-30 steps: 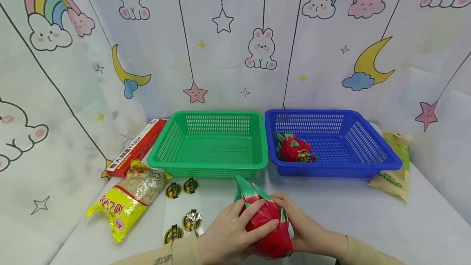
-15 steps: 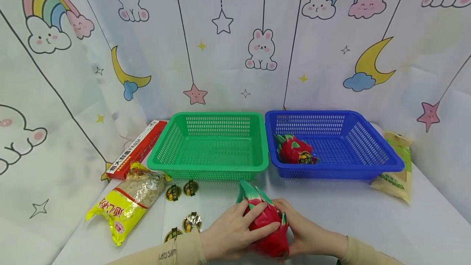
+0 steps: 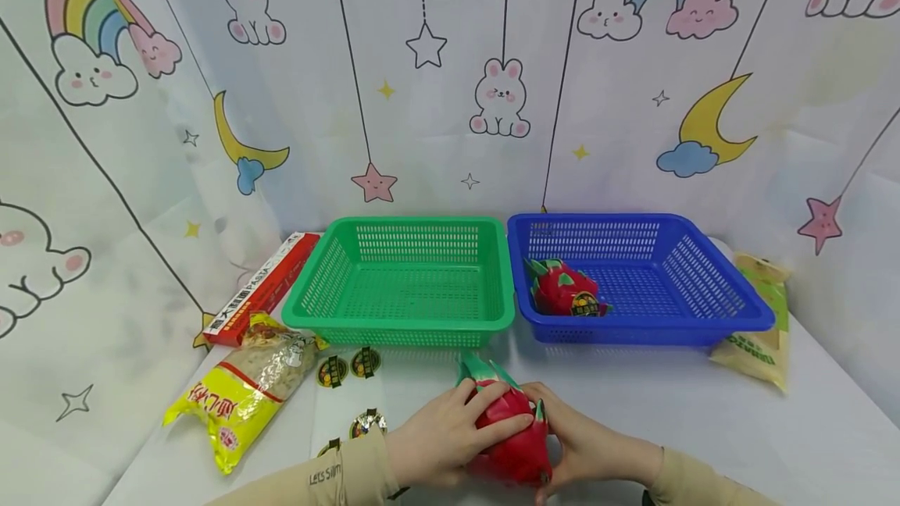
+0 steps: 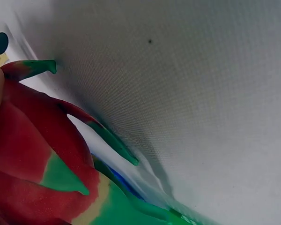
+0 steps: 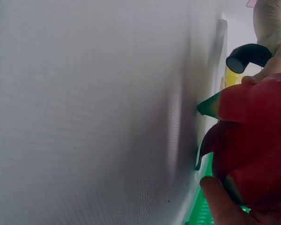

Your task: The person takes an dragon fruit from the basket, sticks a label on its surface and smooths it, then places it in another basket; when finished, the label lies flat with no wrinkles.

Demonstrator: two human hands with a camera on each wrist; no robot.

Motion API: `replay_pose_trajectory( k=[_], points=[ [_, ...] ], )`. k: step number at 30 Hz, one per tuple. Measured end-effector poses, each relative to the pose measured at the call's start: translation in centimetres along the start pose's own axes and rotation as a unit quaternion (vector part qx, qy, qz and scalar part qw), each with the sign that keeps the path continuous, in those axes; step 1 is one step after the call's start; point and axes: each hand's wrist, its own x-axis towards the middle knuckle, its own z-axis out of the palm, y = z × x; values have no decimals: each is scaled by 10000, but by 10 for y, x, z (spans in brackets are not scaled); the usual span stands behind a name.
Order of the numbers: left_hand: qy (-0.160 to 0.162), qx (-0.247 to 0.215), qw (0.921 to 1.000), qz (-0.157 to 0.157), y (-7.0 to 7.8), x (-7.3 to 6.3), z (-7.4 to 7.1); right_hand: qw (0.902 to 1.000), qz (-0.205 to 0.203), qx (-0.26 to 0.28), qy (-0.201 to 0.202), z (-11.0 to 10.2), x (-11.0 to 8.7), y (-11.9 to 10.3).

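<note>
From the head, the left hand (image 3: 446,437) and right hand (image 3: 587,443) are wrapped round a dragon fruit (image 3: 512,447), near the green basket (image 3: 401,325). The sleeve (image 3: 319,479) says "LETS" something; the red box (image 3: 270,287), "PASTA". Left wrist: green leaf tips (image 4: 63,177). Right wrist: the fruit's red side.

Left hand (image 3: 446,437) and right hand (image 3: 585,443) close together, both curved inward.

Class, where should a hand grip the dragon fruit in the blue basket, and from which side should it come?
Probably round the plump red body of the dragon fruit, from above: it lies in the near-left corner of the blue basket, whose walls flank it there, while the fruit's top is uncovered.
</note>
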Motion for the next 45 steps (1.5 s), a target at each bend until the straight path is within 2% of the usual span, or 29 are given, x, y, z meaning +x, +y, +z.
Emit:
replay_pose_trajectory(
  k=[2,7,12,20,26,32,37,41,45],
  points=[
    [10,-4,10000,0,-1,0,1,9998,91,190,-49,0,1,1],
    [22,-155,9999,-54,-2,-1,3,9999,10,154,-64,1,0,4],
    [12,-545,9983,-181,-3,0,4,9999,-41,105,-41,0,-2,8],
    [-482,-1003,9926,-483,-8,4,-2,9987,321,350,-195,-6,-3,7],
    [-576,-1376,9856,-794,-10,2,-5,9969,557,472,-289,-10,-8,7],
    [-442,-1362,9851,-954,-15,-2,-8,9990,417,9,-137,-17,-14,6],
    [-410,-1159,9874,-998,-18,-3,-10,9993,325,177,-25,-24,-11,6],
    [-395,-1083,9882,-1010,-17,-5,-10,9986,491,200,-27,-26,-10,6],
    [-435,-1075,9883,-987,-16,-8,-9,9955,931,192,4,-24,-11,6]
  ],
)
